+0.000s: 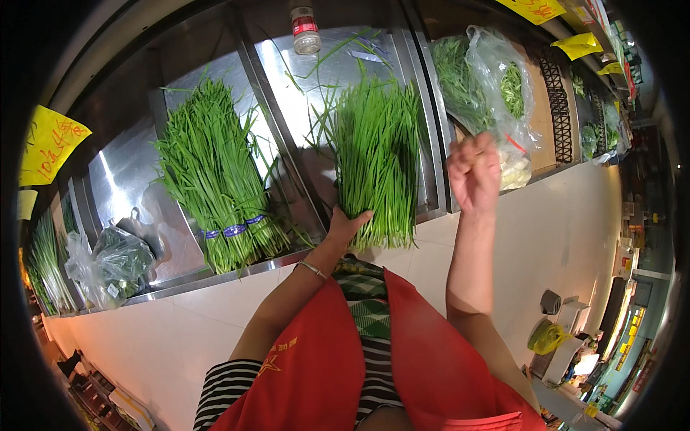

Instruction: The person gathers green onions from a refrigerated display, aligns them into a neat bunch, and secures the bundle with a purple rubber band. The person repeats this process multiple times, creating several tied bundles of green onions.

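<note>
A loose pile of garlic chives (377, 161) lies on a stainless steel counter, its cut ends reaching over the front edge towards me. My left hand (347, 227) is at the lower left of this pile, thumb across the stems and the other fingers hidden below. To the right, my right hand (474, 171) is raised with its fingers curled together, slightly blurred; nothing shows between them. Left of the pile rest several bundles of garlic chives (215, 167), bound near their cut ends with blue-purple tape (235, 230).
A clear plastic bottle (305, 32) stands at the back. Raised metal dividers (280, 118) split the counter. Bagged greens (512, 89) lie at right, and a plastic bag of greens (121, 258) at left. A yellow handwritten sign (54, 145) hangs at far left.
</note>
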The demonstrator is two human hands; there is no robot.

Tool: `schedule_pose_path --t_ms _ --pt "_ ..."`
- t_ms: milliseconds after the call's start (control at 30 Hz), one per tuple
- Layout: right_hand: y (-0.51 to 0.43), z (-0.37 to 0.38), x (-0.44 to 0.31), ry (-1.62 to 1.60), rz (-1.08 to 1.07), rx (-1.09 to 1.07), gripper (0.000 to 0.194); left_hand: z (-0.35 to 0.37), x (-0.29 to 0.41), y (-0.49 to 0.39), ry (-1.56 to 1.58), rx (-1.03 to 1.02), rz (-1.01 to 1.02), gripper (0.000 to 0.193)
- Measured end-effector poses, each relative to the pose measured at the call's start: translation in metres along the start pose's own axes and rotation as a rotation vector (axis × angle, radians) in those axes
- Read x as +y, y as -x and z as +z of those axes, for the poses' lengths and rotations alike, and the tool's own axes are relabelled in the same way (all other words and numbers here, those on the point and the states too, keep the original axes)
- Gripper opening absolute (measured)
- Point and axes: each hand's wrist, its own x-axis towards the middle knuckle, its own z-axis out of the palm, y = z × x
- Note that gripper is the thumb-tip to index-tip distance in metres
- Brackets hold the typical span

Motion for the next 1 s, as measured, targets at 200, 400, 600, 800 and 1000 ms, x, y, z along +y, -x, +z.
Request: schedule_pose_path --t_ms 200,400,600,800,1000 --pt "-0.092 0.034 0.039 -0.219 0.007 0.019 0.031 -0.004 0.019 0.017 0.145 -0.051 0.031 0.082" --pt "-0.036 -0.044 0.085 1.483 0.15 0.207 0.043 -0.006 0.024 0.013 0.206 -0.083 0.0 0.075" --pt "0.087 -0.083 0.107 1.513 0.839 0.518 0.085 0.013 0.018 0.0 0.15 -0.161 0.123 0.068" --pt "0.09 -0.069 0.159 0.684 0.969 0.53 0.081 0.013 0.048 0.015 0.416 -0.345 -0.137 0.047" --pt "0.101 -0.038 0.13 0.037 0.936 0.515 0.073 0.011 0.06 0.04 0.523 -0.465 -0.189 0.046"
